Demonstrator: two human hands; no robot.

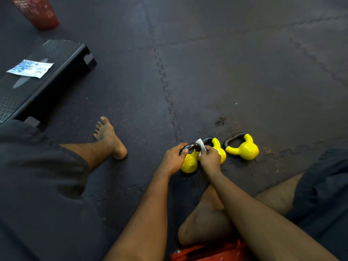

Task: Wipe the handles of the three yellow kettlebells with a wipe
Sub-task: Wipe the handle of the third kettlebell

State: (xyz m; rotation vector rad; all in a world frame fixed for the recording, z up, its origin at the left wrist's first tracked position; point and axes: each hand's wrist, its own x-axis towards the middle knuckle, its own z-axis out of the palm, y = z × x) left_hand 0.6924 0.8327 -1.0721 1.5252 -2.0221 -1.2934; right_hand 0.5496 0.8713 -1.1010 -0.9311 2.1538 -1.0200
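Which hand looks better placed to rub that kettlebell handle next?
Right, probably. The right hand pinches the wipe at the dark handle of the leftmost kettlebell, while the left hand grips that handle, steadying it.

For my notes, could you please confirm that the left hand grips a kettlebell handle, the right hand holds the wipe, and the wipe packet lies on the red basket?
Not quite: the head view shows the wipe packet on the black step platform, not the red basket. The left hand does grip a kettlebell handle and the right hand holds the wipe.
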